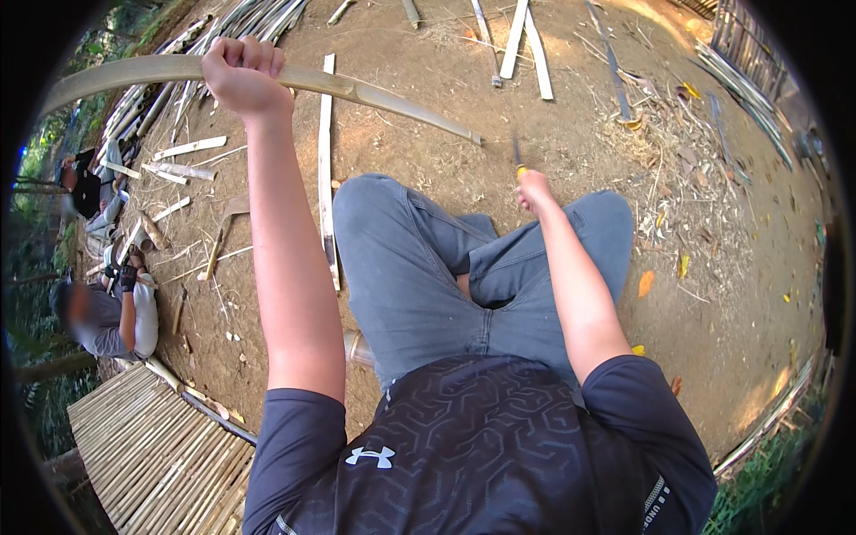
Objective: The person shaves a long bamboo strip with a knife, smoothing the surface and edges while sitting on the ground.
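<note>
A long bamboo strip (366, 94) is arching across the upper left of the frame, the left hand (245, 76) gripping it in a closed fist. Just right of its tip, the right hand (537, 192) is grasping a yellow-handled knife (522, 171). A slatted bamboo platform (160, 446) is occupying the lower left.

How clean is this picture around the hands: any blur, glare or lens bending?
Head view: blade of the knife in the right hand smeared; left hand fairly crisp; sunlit patches on the ground toward upper and lower right; corners black; lens bending's share of the bamboo strip's curve unclear.
</note>
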A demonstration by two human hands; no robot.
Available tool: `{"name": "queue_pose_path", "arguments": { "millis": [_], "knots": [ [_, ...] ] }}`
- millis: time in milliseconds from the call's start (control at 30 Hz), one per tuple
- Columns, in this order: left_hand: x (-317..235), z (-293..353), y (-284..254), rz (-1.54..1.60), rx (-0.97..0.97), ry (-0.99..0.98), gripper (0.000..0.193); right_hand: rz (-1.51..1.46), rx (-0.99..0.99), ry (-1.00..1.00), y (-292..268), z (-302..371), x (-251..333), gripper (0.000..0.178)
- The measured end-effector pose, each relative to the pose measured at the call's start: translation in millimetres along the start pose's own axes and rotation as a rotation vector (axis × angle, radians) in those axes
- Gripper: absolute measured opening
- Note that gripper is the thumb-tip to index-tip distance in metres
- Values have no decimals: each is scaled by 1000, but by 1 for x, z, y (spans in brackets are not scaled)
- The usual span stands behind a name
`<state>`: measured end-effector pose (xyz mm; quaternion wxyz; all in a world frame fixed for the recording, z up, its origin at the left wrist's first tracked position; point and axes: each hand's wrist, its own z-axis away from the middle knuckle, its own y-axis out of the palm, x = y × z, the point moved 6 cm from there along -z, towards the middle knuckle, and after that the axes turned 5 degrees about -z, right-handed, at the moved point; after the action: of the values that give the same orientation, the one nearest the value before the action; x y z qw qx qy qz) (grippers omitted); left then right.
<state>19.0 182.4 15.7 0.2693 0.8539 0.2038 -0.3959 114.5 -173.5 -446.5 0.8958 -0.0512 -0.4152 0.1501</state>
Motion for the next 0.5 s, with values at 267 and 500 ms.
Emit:
{"name": "queue_pose_path", "arguments": {
  "millis": [267,500],
  "knots": [
    [11,-7,38,59,37,-11,33,999,481,-303,7,10,-23,28],
    [9,-8,31,57,28,-6,35,780,-227,-26,-23,26,6,30]
  ]
}}
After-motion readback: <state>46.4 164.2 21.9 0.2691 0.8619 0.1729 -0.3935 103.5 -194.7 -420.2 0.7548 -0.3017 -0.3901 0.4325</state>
